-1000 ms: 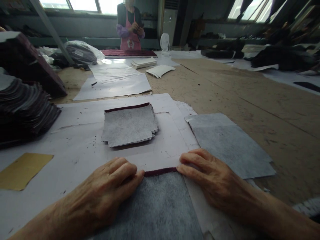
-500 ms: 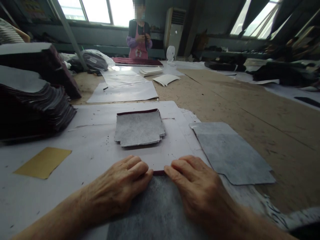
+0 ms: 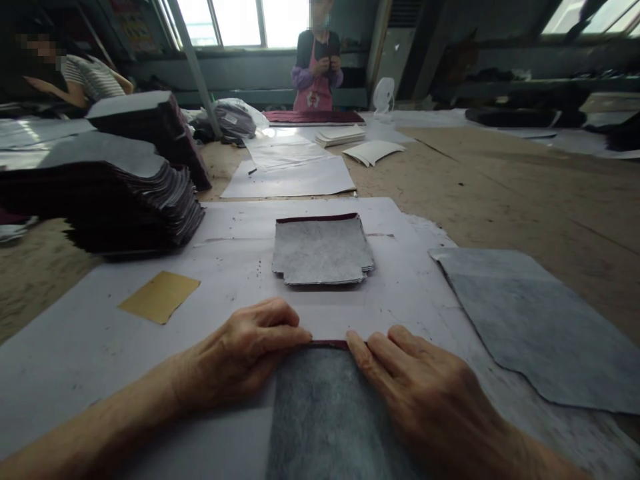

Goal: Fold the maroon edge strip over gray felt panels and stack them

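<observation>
A grey-backed fabric piece [image 3: 325, 407] lies in front of me, with a narrow maroon strip folded over along its far edge. At that edge's left end, my left hand [image 3: 250, 343] is closed, its thumb and fingers pinching the fold. My right hand [image 3: 425, 380] has its bent fingers pressed together on the fold's right part, covering that corner. Maroon shows between the two hands. Just beyond them sits a small stack of grey pieces [image 3: 323, 250] with notched corners and a maroon far edge.
White paper [image 3: 240, 267] covers the table under the work. To the right lies a larger grey piece [image 3: 540, 327]. A yellowish card [image 3: 160, 297] is at left, before tall stacks of dark sheets [image 3: 150, 193]. One person [image 3: 316, 73] stands across the table; another [image 3: 90, 80] is far left.
My view has turned left, so the scene sits farther right. My hands have moved slightly apart along the fold, and more of the maroon strip shows between them.
</observation>
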Available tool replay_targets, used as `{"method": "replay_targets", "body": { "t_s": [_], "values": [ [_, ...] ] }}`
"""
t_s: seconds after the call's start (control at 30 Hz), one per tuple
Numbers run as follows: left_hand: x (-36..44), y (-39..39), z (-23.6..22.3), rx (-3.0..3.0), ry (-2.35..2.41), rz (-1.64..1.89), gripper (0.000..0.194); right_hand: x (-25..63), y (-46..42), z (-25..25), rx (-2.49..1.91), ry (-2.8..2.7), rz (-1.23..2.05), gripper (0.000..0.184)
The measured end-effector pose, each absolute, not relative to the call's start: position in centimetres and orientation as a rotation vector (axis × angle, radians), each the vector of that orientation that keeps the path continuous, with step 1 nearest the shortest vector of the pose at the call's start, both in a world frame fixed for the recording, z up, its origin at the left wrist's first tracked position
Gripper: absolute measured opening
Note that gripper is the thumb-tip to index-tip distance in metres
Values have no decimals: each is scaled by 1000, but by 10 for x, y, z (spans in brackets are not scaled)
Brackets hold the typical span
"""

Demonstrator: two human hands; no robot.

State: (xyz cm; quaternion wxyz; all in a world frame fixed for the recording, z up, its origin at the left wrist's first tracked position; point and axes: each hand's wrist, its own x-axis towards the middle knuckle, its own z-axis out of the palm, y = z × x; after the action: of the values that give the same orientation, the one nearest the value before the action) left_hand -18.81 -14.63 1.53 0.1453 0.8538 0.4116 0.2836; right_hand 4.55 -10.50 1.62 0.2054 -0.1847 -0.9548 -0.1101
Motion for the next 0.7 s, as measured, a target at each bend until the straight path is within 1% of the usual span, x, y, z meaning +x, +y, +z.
{"method": "replay_targets", "body": {
  "t_s": [0.1,0.27,0.33,0.4,0.43,0.5,0.7],
  "values": [
    [-189,-149,13,2603,1183,835,32,44,-106,17,-490,-2723,-364,43],
    [-187,-150,14,2825,1080,760,30,42,-107,17,-459,-2801,-472,53],
    [-186,-150,15,2850,1066,732,28,37,-109,19,-472,-2809,-520,51],
    [-184,-150,15,2859,1075,712,26,28,-111,22,-488,-2771,-549,44],
    [-183,-150,14,2857,1081,707,25,23,-112,23,-470,-2741,-530,41],
    [-183,-149,13,2833,1092,721,23,14,-113,23,-389,-2701,-393,35],
    [-191,-149,16,2531,1192,914,28,12,-101,12,-181,-2659,55,31]
  ]
}}
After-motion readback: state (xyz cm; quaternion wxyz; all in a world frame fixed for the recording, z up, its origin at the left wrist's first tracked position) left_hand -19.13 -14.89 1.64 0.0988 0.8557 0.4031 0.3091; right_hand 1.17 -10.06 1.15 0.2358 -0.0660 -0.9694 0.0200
